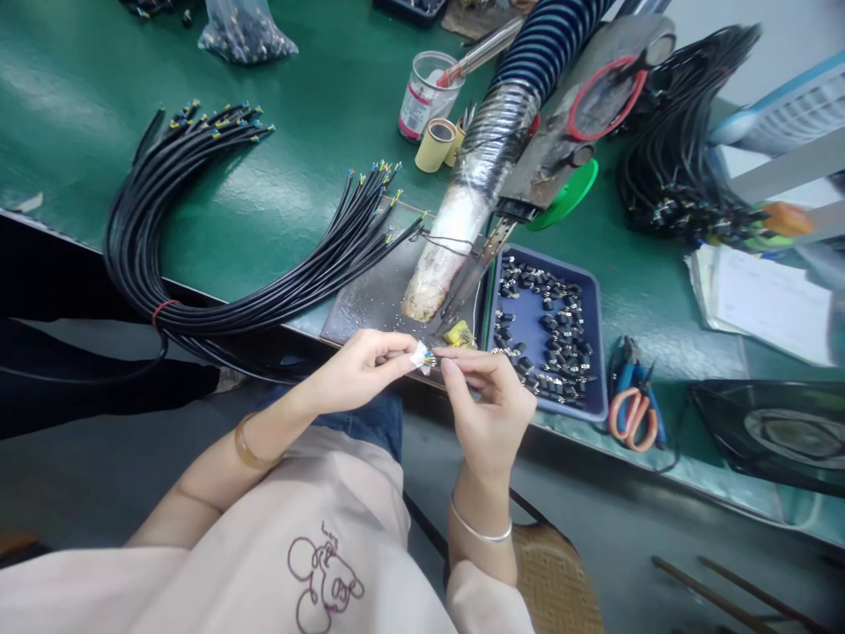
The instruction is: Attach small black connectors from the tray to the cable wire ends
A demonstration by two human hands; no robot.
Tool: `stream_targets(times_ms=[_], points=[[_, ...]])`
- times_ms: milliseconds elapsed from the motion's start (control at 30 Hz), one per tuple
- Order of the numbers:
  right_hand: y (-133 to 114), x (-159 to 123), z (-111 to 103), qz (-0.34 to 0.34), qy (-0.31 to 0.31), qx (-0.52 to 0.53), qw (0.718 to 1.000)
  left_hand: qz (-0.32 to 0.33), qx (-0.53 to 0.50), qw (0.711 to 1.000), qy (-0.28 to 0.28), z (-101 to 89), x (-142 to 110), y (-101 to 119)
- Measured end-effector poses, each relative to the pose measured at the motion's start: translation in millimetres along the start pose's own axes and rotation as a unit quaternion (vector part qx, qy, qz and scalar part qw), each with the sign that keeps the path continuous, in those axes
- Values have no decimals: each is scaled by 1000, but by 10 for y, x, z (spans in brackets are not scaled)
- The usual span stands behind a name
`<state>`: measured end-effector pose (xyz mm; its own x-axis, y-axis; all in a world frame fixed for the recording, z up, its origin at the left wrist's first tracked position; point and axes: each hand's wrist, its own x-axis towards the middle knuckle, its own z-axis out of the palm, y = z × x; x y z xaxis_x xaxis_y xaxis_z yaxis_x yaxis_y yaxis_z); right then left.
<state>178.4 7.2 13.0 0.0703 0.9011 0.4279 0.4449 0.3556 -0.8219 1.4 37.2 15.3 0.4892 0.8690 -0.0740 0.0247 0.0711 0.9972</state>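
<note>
My left hand (376, 368) is closed in a pinch at the table's front edge, with a white wrap or tape at its fingertips. From that pinch a cable end with thin coloured wires (429, 359) pokes out to the right. My right hand (489, 396) meets it there, thumb and forefinger pressed together; whatever they grip is too small to make out. Just beyond the fingertips are a yellow sponge-like piece (458, 334) and a soldering iron (470, 277) in a clamp. Beside my right hand sits a blue tray (532, 313) of small black connectors (566, 335).
A tied bundle of black cables (142, 229) curves across the left. A taped ribbed hose (485, 132) slants down over the dark work plate (370, 304). Orange-handled scissors (635, 414), blue-handled pliers (627, 361), a plastic cup (422, 101) and papers (772, 295) lie around.
</note>
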Motion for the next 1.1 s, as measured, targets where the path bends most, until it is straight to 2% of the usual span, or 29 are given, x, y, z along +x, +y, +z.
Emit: stream_targets(times_ms=[167, 333, 467, 600, 667, 833, 1100], points=[[-25, 32, -7, 42, -31, 14, 999, 0, -41, 999, -15, -28, -2, 69], [-11, 25, 14, 13, -20, 19, 1000, -1, -52, 999, -9, -19, -17, 95], [9, 9, 17, -9, 3, 26, 1000, -8, -44, 998, 45, 38, -54, 65], [22, 8, 16, -12, -5, 36, 999, 43, 2, 993, 113, 96, -85, 49], [35, 3, 20, -28, -6, 31, 999, 56, 15, 991, 122, 108, -89, 41], [100, -19, 12, -89, -12, -9, 996, 24, 11, 995, 96, 104, -89, 25], [137, 10, -39, -172, -38, -83, 981, 58, 77, 988, 122, 104, -86, 28]])
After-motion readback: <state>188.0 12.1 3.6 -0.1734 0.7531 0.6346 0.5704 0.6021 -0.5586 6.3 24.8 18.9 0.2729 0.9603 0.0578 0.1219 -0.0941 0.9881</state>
